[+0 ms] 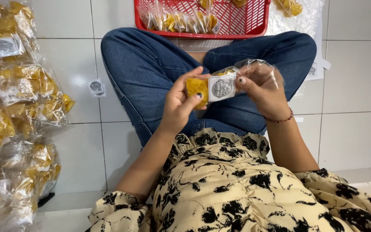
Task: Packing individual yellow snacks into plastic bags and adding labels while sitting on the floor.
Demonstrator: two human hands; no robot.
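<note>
Along the left edge, a heap of crinkled clear packets (13, 116) filled with yellow crisps is stacked on the white tiled floor (353, 77); each packet is glossy and creased, and one at the top carries a pale square label. A loose square sticker (96, 87) is seen lying flat on a tile just beside the heap, between it and the blue denim of the crossed legs.

Over the lap, at the middle of the view, a small clear plastic packet (220, 83) of curled yellow crisps is held between both hands. The left hand (179, 103) is closed on its left end, thumb and fingers pinched around the crisps. The right hand (263, 88) is closed on the right end, where the empty, wrinkled film is gathered; a white square label is pressed on the packet's front.

Past the knees, a red plastic lattice basket (254, 25) with a smooth rim is set against the top edge, with more packets lined up inside. Bare tiles are left open to the right.
</note>
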